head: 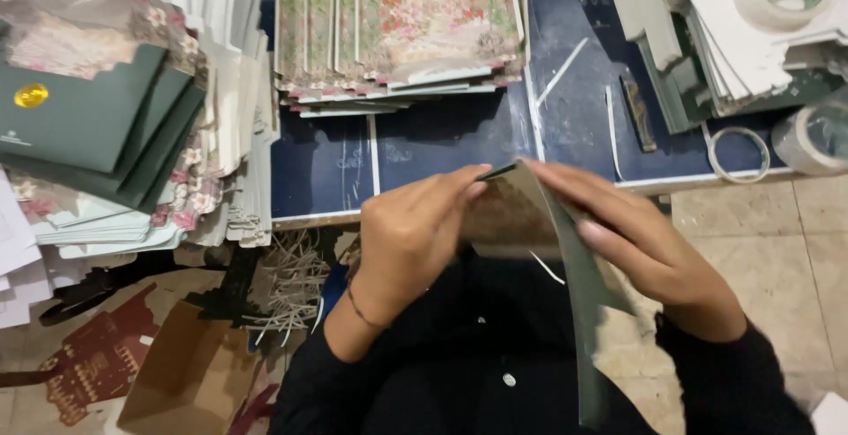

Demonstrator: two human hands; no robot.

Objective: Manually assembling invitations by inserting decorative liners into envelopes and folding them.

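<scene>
Both hands hold one folded piece of card (579,267), dark green outside and brownish grey inside, in front of my body. My left hand (411,236) pinches its upper edge with fingertips and thumb. My right hand (640,245) lies over the fold from the right, fingers pressed along the card. The card hangs down toward my lap, seen nearly edge-on.
A low dark blue table (442,148) carries a stack of floral printed cards (402,37), a pile of green envelopes and floral sheets (97,117) at left, and white card stacks with tape rolls (808,139) at right. Paper scraps and a brown box (177,373) lie on the floor.
</scene>
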